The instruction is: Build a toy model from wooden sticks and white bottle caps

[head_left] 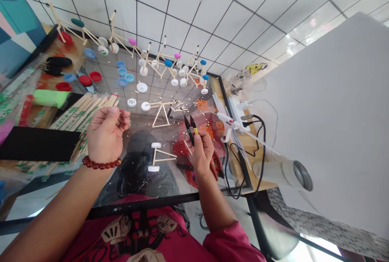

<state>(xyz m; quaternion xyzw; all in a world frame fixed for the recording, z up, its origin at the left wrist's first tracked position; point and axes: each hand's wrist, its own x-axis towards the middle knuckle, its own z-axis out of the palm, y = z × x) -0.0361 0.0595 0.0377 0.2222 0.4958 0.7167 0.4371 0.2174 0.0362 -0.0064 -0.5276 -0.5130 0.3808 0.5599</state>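
Note:
My right hand grips a pair of small snips with dark blades pointing away from me and a bit of yellow near the pivot. A thin sliver of wood shows by its fingers. My left hand, with a red bead bracelet, is raised over the left side of the glass tabletop, fingers curled toward the thumb; whatever they pinch is too small to make out. Between my hands lies a stick frame with a white cap at one end. Nearer me rests a smaller stick piece with two white caps as wheels.
Several stick models with coloured caps line the back. Loose blue caps and red caps lie at the left, near bundled wooden sticks and a black sheet. Wood scraps litter the middle. A white glue gun and cables lie right.

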